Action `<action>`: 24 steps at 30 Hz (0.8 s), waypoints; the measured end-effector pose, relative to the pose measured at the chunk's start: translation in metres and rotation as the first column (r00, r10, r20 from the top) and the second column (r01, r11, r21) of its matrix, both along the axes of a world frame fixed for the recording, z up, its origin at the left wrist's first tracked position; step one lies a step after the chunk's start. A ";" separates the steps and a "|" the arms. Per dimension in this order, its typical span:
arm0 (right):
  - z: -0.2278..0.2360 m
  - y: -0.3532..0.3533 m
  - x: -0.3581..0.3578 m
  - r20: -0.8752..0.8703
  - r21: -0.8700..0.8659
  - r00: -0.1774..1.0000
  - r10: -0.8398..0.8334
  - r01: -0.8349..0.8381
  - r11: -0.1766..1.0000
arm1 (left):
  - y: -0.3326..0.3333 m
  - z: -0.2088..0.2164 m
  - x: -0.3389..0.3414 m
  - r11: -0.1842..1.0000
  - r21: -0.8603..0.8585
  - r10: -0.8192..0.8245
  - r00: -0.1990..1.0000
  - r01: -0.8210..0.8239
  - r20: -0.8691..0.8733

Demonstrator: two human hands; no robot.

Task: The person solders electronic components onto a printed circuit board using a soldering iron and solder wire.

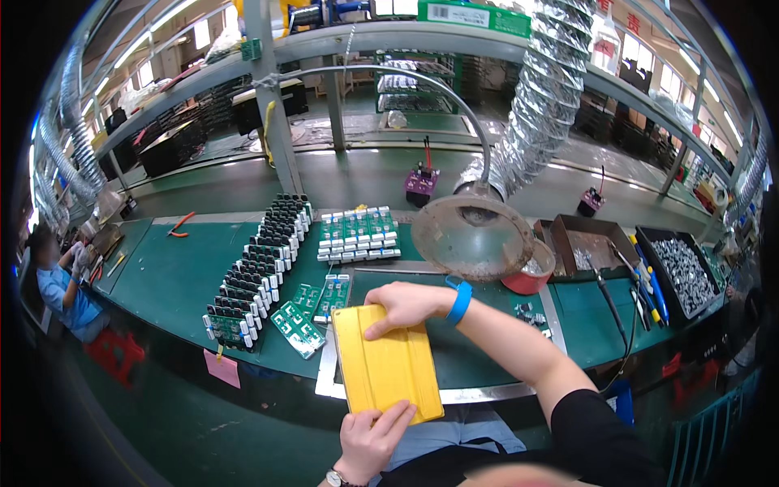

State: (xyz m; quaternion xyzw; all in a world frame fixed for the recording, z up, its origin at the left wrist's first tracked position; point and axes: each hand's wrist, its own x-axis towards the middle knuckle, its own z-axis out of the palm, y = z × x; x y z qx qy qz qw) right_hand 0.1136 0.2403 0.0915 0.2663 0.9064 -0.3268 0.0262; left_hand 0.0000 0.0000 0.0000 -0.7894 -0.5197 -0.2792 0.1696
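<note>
Over the bench's front edge I hold a flat yellow rectangular case-like piece (398,365) with long creases down its face. My right hand (398,307), a blue band at its wrist, grips the upper end with the thumb on the face. My left hand (372,438), wearing a watch, pinches the lower edge. What lies under or inside the yellow piece is hidden. Just left of it are loose green circuit boards (299,328) and one board with white parts (333,297).
A long row of boards with black and white parts (251,280) stands at left, stacked boards (357,235) behind. A fume hood (471,235) hangs over the bench. At right are a red tape roll (527,280), a soldering iron (610,304) and a black parts tray (677,272).
</note>
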 end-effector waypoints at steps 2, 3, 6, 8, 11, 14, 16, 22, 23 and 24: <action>0.008 -0.003 0.018 -0.104 0.040 0.994 -0.039 0.043 0.998 | 0.009 0.016 -0.005 0.994 0.022 -0.102 0.990 0.105 -0.094; 0.004 -0.011 0.026 -0.171 0.013 0.982 -0.084 0.087 0.996 | 0.006 0.022 -0.011 0.989 -0.026 -0.150 0.987 0.149 -0.065; 0.018 -0.019 0.054 -0.368 -0.044 0.921 -0.132 0.124 0.991 | 0.013 0.038 -0.014 0.994 0.039 -0.096 0.990 0.101 -0.102; 0.023 -0.032 0.071 -0.520 -0.108 0.835 -0.178 0.142 0.984 | 0.029 0.050 -0.023 0.968 0.239 -0.062 0.996 0.075 -0.064; 0.026 -0.048 0.094 -0.611 -0.296 0.733 -0.298 0.137 0.945 | 0.053 0.062 -0.026 0.966 0.258 -0.077 0.955 0.000 0.287; 0.005 -0.049 0.116 -0.763 -0.174 0.602 -0.235 0.159 0.972 | 0.083 0.065 -0.022 0.984 0.152 -0.136 0.950 0.096 0.280; -0.006 -0.049 0.130 -0.740 -0.027 0.647 -0.183 0.243 0.970 | 0.095 0.059 -0.019 0.978 0.169 -0.147 0.979 0.123 0.141; -0.048 -0.056 0.159 -0.609 0.571 0.791 0.060 0.385 0.725 | 0.109 0.028 -0.001 0.971 0.140 -0.184 0.981 0.192 -0.065; -0.054 -0.059 0.166 -0.566 0.613 0.821 0.073 0.359 0.704 | 0.108 0.023 0.003 0.964 0.141 -0.216 0.974 0.224 -0.069; -0.058 -0.057 0.171 -0.520 0.658 0.851 0.077 0.341 0.671 | 0.109 0.022 0.007 0.968 0.045 -0.246 0.968 0.248 -0.049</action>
